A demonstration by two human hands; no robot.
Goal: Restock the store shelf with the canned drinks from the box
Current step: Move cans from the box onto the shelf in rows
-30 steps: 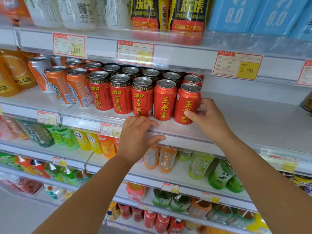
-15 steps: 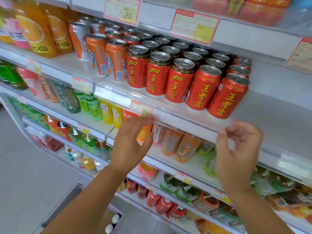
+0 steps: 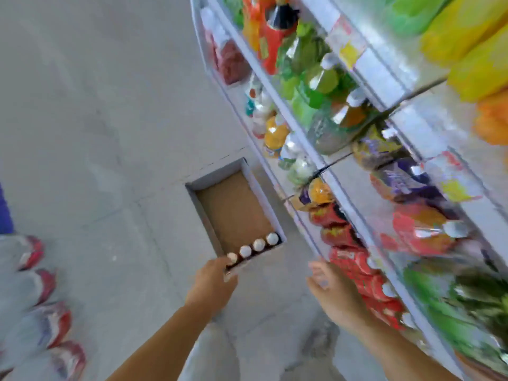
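An open cardboard box (image 3: 233, 204) lies on the grey floor beside the shelf unit. Its brown bottom is mostly bare, and a row of several cans (image 3: 258, 245) with pale tops stands along its near end. My left hand (image 3: 213, 281) hovers at the box's near corner, fingers relaxed, just over the leftmost can (image 3: 232, 257); it holds nothing. My right hand (image 3: 327, 284) hangs to the right of the box with fingers spread and nothing in it, close to the bottom shelf edge. The frame is blurred by motion.
The shelf unit (image 3: 299, 166) runs up the right side, packed with bottled drinks in green, yellow, orange and red. At the left edge lies a row of wrapped bottle packs (image 3: 35, 323) with red labels. Grey floor (image 3: 96, 119) spreads between them.
My view has swung from the shelf of red cans down to the floor and the box. Both hands have left the shelf edge and dropped toward the box.
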